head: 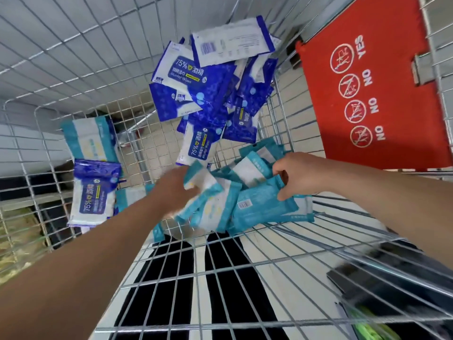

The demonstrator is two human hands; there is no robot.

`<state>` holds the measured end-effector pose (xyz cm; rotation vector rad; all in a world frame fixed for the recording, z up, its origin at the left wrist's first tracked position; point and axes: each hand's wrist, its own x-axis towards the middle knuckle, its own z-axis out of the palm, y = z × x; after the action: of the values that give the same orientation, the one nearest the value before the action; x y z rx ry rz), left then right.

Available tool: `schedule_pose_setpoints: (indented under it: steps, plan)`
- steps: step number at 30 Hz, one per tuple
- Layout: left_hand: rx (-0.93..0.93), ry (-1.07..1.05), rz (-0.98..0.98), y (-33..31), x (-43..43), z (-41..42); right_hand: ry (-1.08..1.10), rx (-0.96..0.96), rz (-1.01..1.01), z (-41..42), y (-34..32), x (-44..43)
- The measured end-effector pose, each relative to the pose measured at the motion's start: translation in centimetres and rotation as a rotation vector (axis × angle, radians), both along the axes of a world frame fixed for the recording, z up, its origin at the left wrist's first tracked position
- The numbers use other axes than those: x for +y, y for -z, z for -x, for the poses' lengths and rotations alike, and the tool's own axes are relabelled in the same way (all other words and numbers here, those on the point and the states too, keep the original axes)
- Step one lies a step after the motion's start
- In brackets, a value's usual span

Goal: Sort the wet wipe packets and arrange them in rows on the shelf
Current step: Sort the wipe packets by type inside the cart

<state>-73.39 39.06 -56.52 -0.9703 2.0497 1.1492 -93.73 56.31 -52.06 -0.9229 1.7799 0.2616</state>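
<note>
Two hands amid teal packets (262,204): right hand (297,176) in a pinch on one, left hand (175,190) blurred, grip indiscernible.

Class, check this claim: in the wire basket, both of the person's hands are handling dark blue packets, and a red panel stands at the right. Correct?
Wrong colour. In the head view the left hand and right hand are on teal packets; the dark blue packets lie untouched in the wire basket. The red panel does stand at the right.
</note>
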Motion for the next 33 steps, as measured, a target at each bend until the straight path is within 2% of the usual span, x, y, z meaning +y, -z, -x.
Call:
schedule_pose_setpoints:
  steps: [2,7,10,11,13,15,17,20,26,29,33]
  plan:
    - [-0.013,-0.017,0.064,0.4,-0.7,-0.4,-0.017,0.000,0.000,-0.1,0.1,-0.1]
    - [-0.195,0.000,-0.211,0.2,1.0,-0.8,-0.045,0.034,0.026,-0.8,0.7,-0.1]
    - [-0.273,0.084,-0.212,0.7,1.5,-1.0,-0.044,0.065,0.050,-1.1,0.8,-0.1]
    - [-0.256,0.118,-0.174,1.0,1.5,-1.2,-0.033,0.068,0.059,-1.2,0.7,-0.1]
    - [-0.204,0.215,0.025,1.3,1.5,-1.5,-0.024,0.090,0.077,-1.3,0.3,-0.2]
    - [-0.174,0.213,0.177,1.5,1.3,-1.9,-0.015,0.133,0.115,-1.4,0.1,-0.4]
    - [-0.220,0.106,0.073,1.4,1.0,-2.4,0.012,0.140,0.152,-1.5,0.0,-0.5]
    - [-0.280,0.112,-0.026,1.6,0.6,-3.8,0.010,0.134,0.178,-2.0,-0.1,-1.1]
    - [-0.187,0.162,0.206,-0.8,-1.6,-5.1,-0.099,0.299,0.328,-3.8,-1.1,-4.5]
    - [-0.122,0.090,0.243,-3.4,-4.5,-6.4,-0.097,0.267,0.375,-6.0,-1.4,-7.4]
    - [-0.083,0.074,0.418,-5.1,-9.9,-10.1,-0.070,0.166,0.427,-10.5,-0.8,-12.4]
